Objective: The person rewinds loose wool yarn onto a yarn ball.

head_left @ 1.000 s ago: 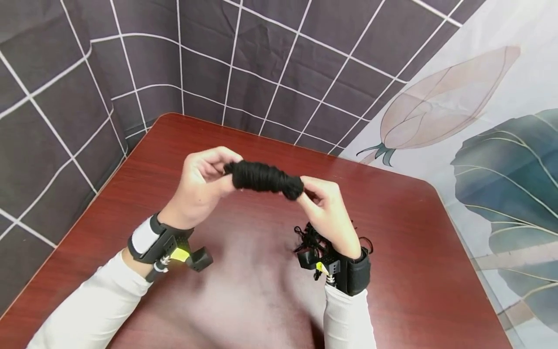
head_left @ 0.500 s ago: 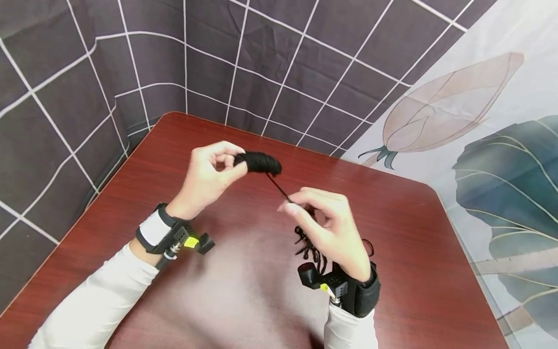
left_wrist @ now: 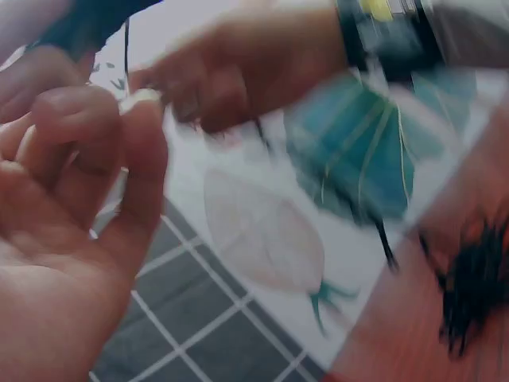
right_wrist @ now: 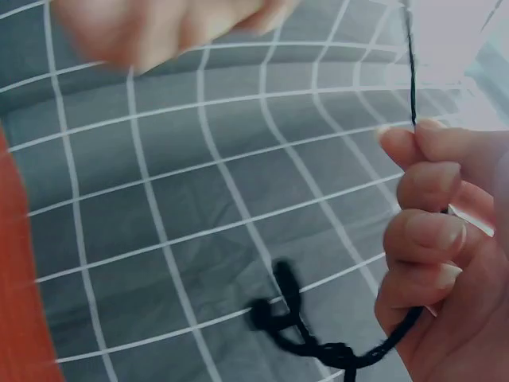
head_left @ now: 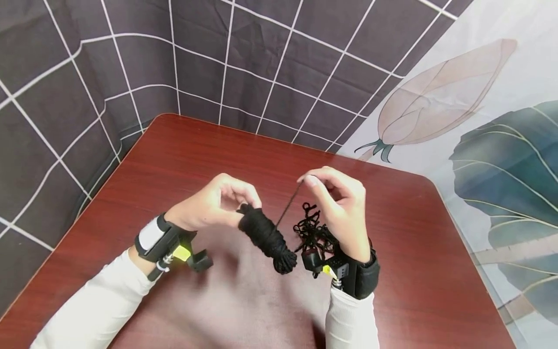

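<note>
My left hand (head_left: 218, 203) pinches the upper end of a wound bundle of black cord (head_left: 263, 235) between thumb and fingers. The bundle slants down to the right, its looped end lowest, above the table. From its side a single strand (head_left: 288, 206) runs taut up to my right hand (head_left: 342, 208), which pinches it between thumb and index finger. In the right wrist view, more cord (right_wrist: 338, 352) trails out below the curled fingers of the right hand (right_wrist: 445, 231). The left wrist view is blurred and shows only part of the bundle (left_wrist: 99, 20) at the top.
A loose tangle of black cord (head_left: 310, 228) lies on the red-brown table (head_left: 414, 242), partly hidden behind the right hand and wrist camera. Dark grid-patterned cloth (head_left: 261, 58) hangs behind the table, and a leaf-printed white cloth (head_left: 436, 111) hangs along the right.
At first both hands held the bundle's ends. The right hand then drew a strand down to the right and has since risen with it. The left hand lowered, tipping the bundle downward.
</note>
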### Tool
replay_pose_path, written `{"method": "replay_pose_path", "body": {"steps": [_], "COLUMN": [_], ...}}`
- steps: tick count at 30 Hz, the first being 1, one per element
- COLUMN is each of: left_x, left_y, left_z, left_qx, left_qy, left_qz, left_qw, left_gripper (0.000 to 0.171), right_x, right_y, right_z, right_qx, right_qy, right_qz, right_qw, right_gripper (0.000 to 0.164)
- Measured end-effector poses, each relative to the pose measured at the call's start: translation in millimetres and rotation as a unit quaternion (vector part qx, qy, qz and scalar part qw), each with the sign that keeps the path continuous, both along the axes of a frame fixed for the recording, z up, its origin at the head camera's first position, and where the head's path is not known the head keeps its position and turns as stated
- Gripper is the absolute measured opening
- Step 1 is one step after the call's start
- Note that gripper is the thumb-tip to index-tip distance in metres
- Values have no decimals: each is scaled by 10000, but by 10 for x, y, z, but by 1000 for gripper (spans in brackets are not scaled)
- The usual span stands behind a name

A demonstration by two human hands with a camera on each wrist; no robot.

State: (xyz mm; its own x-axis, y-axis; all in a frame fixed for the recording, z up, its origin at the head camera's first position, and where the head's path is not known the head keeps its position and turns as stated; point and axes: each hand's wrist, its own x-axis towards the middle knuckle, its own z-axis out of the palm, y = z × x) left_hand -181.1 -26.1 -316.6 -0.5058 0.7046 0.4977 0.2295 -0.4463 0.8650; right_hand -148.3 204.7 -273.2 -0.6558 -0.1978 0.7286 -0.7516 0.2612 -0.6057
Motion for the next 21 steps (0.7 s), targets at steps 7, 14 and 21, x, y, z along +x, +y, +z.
{"method": "replay_pose_path", "body": {"steps": [7, 14, 21], "left_x": [125, 92, -70], "left_y": [15, -24, -108], "left_z": [161, 277, 263], "left_qx": [2238, 3222, 2663], "left_qy": [-1121, -1362, -741], "left_qz": [487, 1975, 4264], "left_qw": [9669, 9158, 8613], "left_gripper": [16, 12, 11], "right_x": [-139, -55, 110], "right_y": [-73, -227, -308], "right_z": [-155, -47, 114], "right_qx": [624, 1347, 1939], "right_qy": [-534, -665, -1026], "right_qz": [341, 654, 1049], "right_qw": [9960, 9865, 9700], "right_gripper": [13, 14, 15]}}
